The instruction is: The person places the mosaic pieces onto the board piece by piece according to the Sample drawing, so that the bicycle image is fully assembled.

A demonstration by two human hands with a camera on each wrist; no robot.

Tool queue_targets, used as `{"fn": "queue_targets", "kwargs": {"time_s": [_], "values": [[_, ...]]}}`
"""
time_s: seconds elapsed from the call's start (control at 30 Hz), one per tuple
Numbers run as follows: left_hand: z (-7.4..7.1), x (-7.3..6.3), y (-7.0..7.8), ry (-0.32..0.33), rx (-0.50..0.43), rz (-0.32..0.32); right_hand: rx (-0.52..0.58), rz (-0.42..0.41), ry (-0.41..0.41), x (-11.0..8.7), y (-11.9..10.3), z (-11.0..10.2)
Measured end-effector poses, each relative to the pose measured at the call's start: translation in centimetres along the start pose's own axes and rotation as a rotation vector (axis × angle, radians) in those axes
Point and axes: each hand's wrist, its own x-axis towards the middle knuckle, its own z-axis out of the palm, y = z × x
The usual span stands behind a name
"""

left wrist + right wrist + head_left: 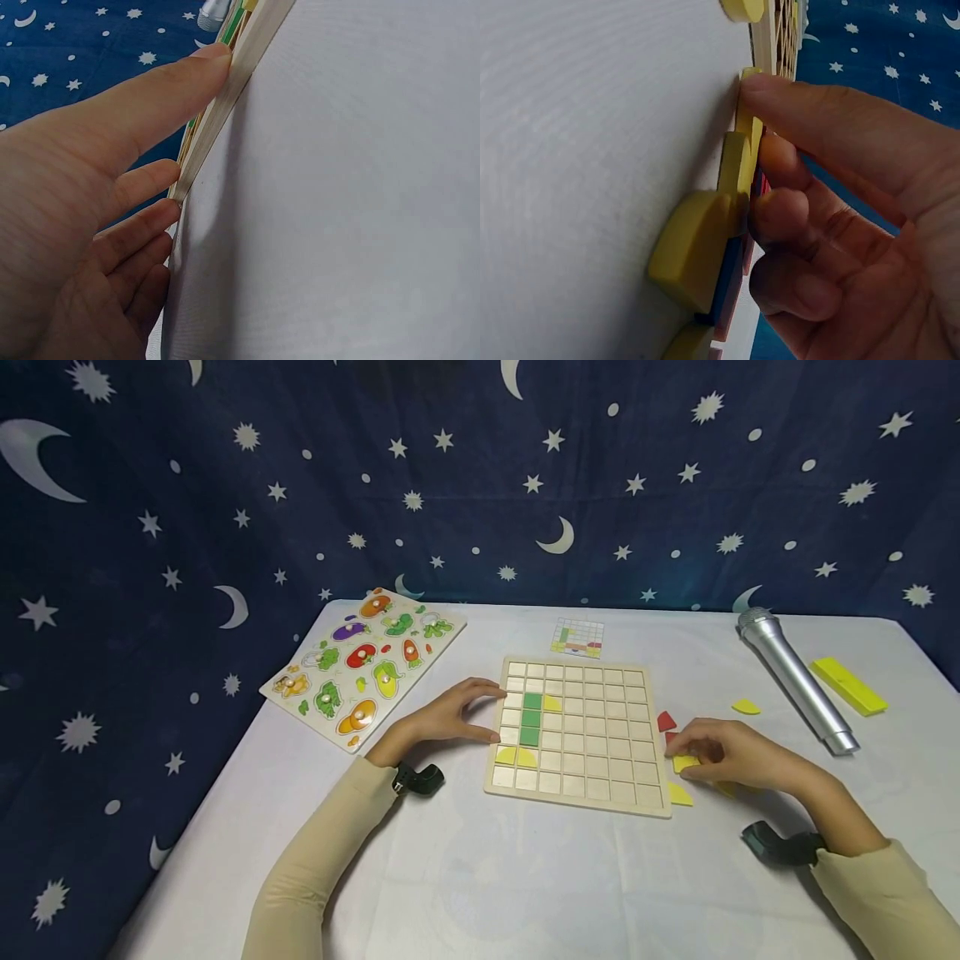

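Note:
A wooden grid board [588,743] lies flat on the table with green squares [531,718] and yellow curved pieces [517,757] in its left columns. My left hand [453,714] rests its thumb and fingertips against the board's left edge, fingers fairly straight. To the right of the board, my right hand [738,753] has its thumb and curled fingers on a yellow piece [683,764]. The right wrist view shows the thumb on that flat yellow piece [747,116], beside other yellow pieces [692,244] and a blue piece [724,281]. Red pieces [666,721] lie just past the fingertips.
Behind the board is a small pattern card [577,637]. A vegetable peg puzzle [352,681] lies at the back left. At the right are a silver microphone [798,681], a yellow block [849,686] and a loose yellow piece [746,707]. A starry dark-blue cloth [480,485] hangs behind the table.

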Motion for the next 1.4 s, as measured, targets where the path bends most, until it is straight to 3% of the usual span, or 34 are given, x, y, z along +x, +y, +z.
{"fn": "queue_targets", "kwargs": {"time_s": [0.53, 0.97, 1.4], "values": [[0.06, 0.06, -0.03, 0.008, 0.012, 0.011, -0.065, 0.085, -0.028, -0.18, -0.38, -0.13], [0.07, 0.05, 0.00, 0.002, 0.007, -0.006, -0.043, -0.077, 0.013, -0.50, 0.40, 0.11], [0.04, 0.10, 0.05, 0.002, 0.014, -0.013, -0.037, -0.059, 0.060, -0.53, 0.39, 0.42]]}}
